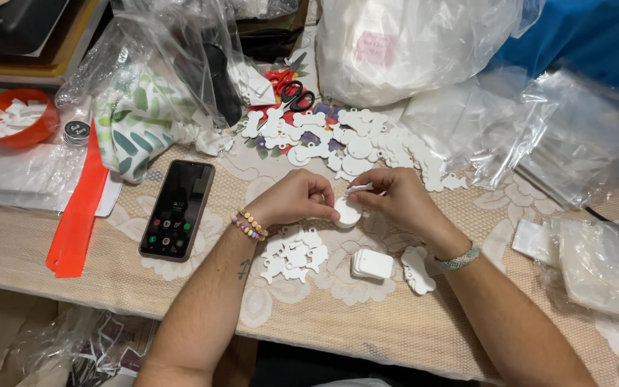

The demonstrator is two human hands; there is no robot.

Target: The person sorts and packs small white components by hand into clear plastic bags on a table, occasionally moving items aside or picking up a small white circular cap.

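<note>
— Where's the round white tag (347, 213)?
— Centre of the frame, above the bench (367, 315), pinched by the left hand (296, 198).
— And the right hand (395, 197)?
— Fingers pressed together on a thin white film strip (359, 189) at the tag's top edge.

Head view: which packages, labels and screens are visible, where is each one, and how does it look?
Phone: left of the hands, flat on the tablecloth, black, screen lit with small coloured icons.
Large plastic bag: top centre, whitish, with a pink label.
Clear bags: right side, crumpled, transparent.
Small round tin: far left, dark lid.
</note>
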